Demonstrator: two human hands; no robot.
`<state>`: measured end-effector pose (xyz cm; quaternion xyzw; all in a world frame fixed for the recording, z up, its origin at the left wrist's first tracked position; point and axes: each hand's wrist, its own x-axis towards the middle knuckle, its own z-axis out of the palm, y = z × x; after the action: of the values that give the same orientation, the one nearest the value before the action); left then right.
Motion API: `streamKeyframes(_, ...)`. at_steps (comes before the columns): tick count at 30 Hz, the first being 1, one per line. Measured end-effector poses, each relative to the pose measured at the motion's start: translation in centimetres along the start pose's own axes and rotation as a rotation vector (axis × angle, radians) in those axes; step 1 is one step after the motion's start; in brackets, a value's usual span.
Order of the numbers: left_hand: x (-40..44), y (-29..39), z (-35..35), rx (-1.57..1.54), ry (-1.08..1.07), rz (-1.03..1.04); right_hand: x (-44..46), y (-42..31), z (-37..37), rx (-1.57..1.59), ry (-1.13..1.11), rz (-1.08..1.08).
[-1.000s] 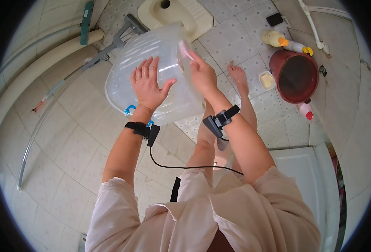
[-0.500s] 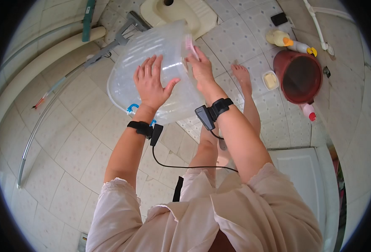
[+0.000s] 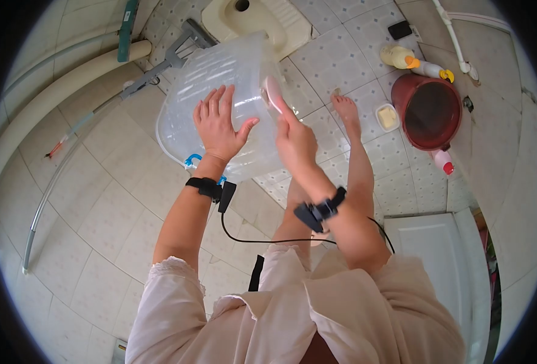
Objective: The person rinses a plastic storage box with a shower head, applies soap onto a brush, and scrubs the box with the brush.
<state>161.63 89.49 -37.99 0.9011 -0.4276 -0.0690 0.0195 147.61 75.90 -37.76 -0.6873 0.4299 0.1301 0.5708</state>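
A large translucent plastic storage box (image 3: 220, 67) with blue handle clips lies tipped on its side in front of me. My left hand (image 3: 221, 124) rests on its upper side wall, fingers stretched out and thumb apart, holding nothing. My right hand (image 3: 297, 142) is closed round the handle of a pink scrubbing brush (image 3: 273, 92). The back of the brush faces me, and its head is at the box's bottom end. Its bristles are hidden. Black bands with small dark devices are strapped to both wrists.
A squat toilet (image 3: 286, 18) is beyond the box. To the right are a dark red bucket (image 3: 399, 115), two bottles with yellow caps, a pink bottle (image 3: 443, 161) and a soap dish (image 3: 388, 125) with soap. A grey mop (image 3: 171, 59) leans at left against the tiled wall.
The brush has turned, from bristles showing to its smooth back showing, and has shifted down along the box end. My right wrist has rotated and lowered. The left hand stays almost in place.
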Motion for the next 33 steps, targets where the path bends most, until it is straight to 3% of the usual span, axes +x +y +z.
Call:
streamKeyframes(1, -0.2, 0.0, 0.1, -0.010, 0.009, -0.001, -1.1, 0.3, 0.3, 0.000, -0.004, 0.003)
streamKeyframes(3, -0.4, 0.1, 0.3, -0.024, 0.008, -0.001, -2.7, 1.0, 0.8, 0.181, 0.217, -0.235)
streamKeyframes(7, 1.0, -0.1, 0.2, 0.005, 0.022, 0.005, 0.4, -1.3, -0.4, 0.089, 0.097, -0.131)
streamKeyframes(9, 1.0, 0.1, -0.1, 0.000, 0.012, 0.011, 0.1, -1.7, -1.6, 0.107, -0.011, 0.027)
streamKeyframes(12, 0.7, 0.4, -0.1, -0.018, -0.002, 0.015, -3.0, 0.9, -0.5, 0.252, 0.110, -0.112)
streamKeyframes(21, -1.2, -0.1, 0.6, -0.013, -0.036, -0.015, 6.9, 2.6, 2.6, 0.120, -0.047, 0.042)
streamKeyframes(25, -0.9, 0.2, 0.3, -0.019, -0.008, -0.020, -0.3, 1.8, 0.2, 0.218, 0.043, -0.055)
streamKeyframes(28, -0.6, 0.3, 0.1, -0.005, -0.008, -0.008, -0.5, 2.3, -0.2, 0.296, -0.048, 0.047)
streamKeyframes(30, -0.4, 0.2, 0.0, 0.002, 0.001, -0.005, 1.7, 2.4, 0.6, 0.012, -0.068, 0.051)
streamKeyframes(33, 0.2, 0.4, -0.3, -0.020, -0.015, 0.000, 2.7, 2.9, 1.5, 0.025, -0.046, 0.068)
